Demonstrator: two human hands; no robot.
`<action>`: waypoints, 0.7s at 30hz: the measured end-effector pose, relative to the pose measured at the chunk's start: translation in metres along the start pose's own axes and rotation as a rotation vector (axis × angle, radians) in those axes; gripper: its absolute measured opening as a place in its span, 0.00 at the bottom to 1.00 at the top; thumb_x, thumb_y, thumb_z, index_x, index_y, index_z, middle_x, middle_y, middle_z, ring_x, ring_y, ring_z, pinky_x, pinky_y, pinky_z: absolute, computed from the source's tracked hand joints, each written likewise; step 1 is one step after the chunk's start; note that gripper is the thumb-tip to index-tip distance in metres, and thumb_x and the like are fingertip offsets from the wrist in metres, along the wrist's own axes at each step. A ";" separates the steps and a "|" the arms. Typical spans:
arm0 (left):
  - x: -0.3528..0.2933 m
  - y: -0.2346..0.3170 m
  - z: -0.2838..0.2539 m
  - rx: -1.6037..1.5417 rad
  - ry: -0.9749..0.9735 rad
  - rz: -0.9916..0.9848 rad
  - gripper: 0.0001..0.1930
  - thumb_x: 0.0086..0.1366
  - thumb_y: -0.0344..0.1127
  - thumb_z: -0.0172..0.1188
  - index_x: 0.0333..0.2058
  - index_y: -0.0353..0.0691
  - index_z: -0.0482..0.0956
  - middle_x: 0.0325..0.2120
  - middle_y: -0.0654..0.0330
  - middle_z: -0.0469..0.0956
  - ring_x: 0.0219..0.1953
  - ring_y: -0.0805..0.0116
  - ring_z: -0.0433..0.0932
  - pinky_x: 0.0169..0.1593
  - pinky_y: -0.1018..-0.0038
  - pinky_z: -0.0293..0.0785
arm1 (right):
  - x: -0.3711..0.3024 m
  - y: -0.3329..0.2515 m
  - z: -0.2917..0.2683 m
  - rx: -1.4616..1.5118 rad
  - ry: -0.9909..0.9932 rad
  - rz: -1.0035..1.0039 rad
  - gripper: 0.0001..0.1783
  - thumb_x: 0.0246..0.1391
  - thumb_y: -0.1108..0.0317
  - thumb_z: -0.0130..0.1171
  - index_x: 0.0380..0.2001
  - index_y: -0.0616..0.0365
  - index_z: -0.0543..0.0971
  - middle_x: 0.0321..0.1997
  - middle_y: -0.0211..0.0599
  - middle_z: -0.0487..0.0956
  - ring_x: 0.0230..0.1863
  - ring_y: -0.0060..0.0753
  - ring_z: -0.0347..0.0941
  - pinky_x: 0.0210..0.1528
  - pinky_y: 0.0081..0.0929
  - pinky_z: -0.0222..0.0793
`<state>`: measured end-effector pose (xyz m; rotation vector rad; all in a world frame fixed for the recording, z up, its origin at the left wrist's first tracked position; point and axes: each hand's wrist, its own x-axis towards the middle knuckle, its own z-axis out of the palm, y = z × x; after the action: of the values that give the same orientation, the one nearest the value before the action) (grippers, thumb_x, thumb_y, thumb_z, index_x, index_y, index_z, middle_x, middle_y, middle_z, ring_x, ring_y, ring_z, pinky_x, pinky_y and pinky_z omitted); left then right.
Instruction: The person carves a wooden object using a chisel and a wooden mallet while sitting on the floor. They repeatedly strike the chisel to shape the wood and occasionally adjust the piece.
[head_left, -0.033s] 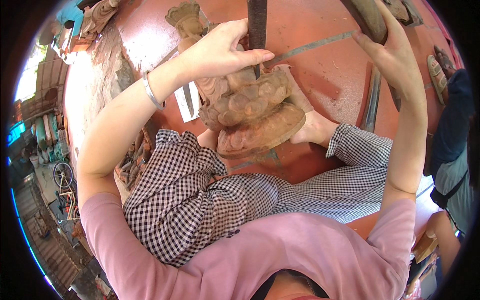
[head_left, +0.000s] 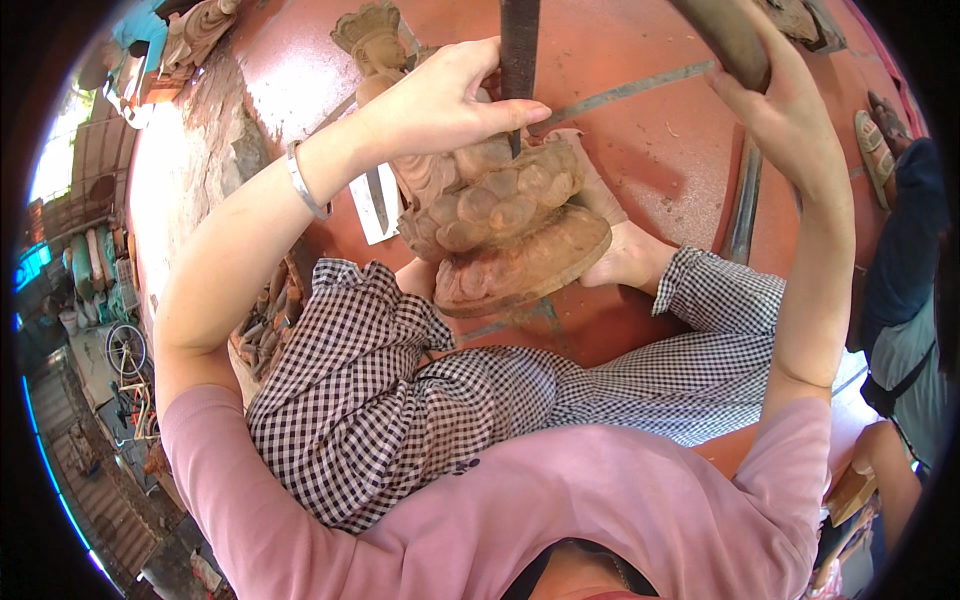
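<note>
A carved brown wooden statue (head_left: 490, 205) with a petalled, lotus-like base lies tilted between my bare feet on the red tiled floor. My left hand (head_left: 450, 95) is closed round a dark metal chisel (head_left: 518, 65), held nearly upright. The chisel's lower end meets the carving just above the petals; its upper end runs out of view. My right hand (head_left: 785, 110) is raised to the right, wrapped round a thick, rounded wooden mallet (head_left: 725, 35). The mallet is apart from the chisel where both show, and its far end is cut off by the top edge.
A dark metal bar (head_left: 745, 205) lies on the floor to the right. A white sheet (head_left: 366, 210) with a dark blade-like piece on it is left of the statue. Several tools (head_left: 265, 330) are heaped by my left knee. Another person (head_left: 910, 260) is at the far right.
The mallet and my right hand have shifted slightly up and left. The chisel's upper part leans a little further right. The statue stays where it was.
</note>
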<state>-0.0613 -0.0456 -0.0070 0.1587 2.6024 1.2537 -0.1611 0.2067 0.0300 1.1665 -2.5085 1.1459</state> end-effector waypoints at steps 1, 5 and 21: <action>-0.001 0.005 0.000 0.019 -0.012 -0.021 0.12 0.65 0.38 0.64 0.33 0.37 0.72 0.26 0.66 0.71 0.31 0.77 0.68 0.36 0.75 0.67 | -0.001 -0.004 -0.002 -0.042 -0.041 -0.025 0.32 0.46 0.80 0.60 0.58 0.62 0.68 0.49 0.49 0.78 0.51 0.39 0.75 0.53 0.29 0.68; 0.007 0.013 -0.002 0.086 -0.038 0.022 0.12 0.65 0.38 0.64 0.33 0.37 0.72 0.26 0.67 0.70 0.30 0.78 0.67 0.34 0.76 0.67 | 0.007 0.001 -0.028 0.156 -0.255 0.187 0.34 0.49 0.79 0.60 0.62 0.66 0.64 0.58 0.47 0.72 0.60 0.34 0.68 0.60 0.28 0.64; 0.007 0.003 -0.001 -0.030 -0.050 -0.010 0.12 0.66 0.38 0.63 0.33 0.37 0.72 0.27 0.66 0.72 0.31 0.78 0.71 0.37 0.76 0.70 | 0.009 -0.009 -0.034 -0.148 -0.239 0.064 0.33 0.40 0.82 0.60 0.55 0.62 0.71 0.50 0.52 0.77 0.53 0.47 0.75 0.55 0.32 0.69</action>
<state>-0.0689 -0.0434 -0.0053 0.1689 2.5379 1.2682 -0.1674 0.2210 0.0625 1.2588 -2.7704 0.8604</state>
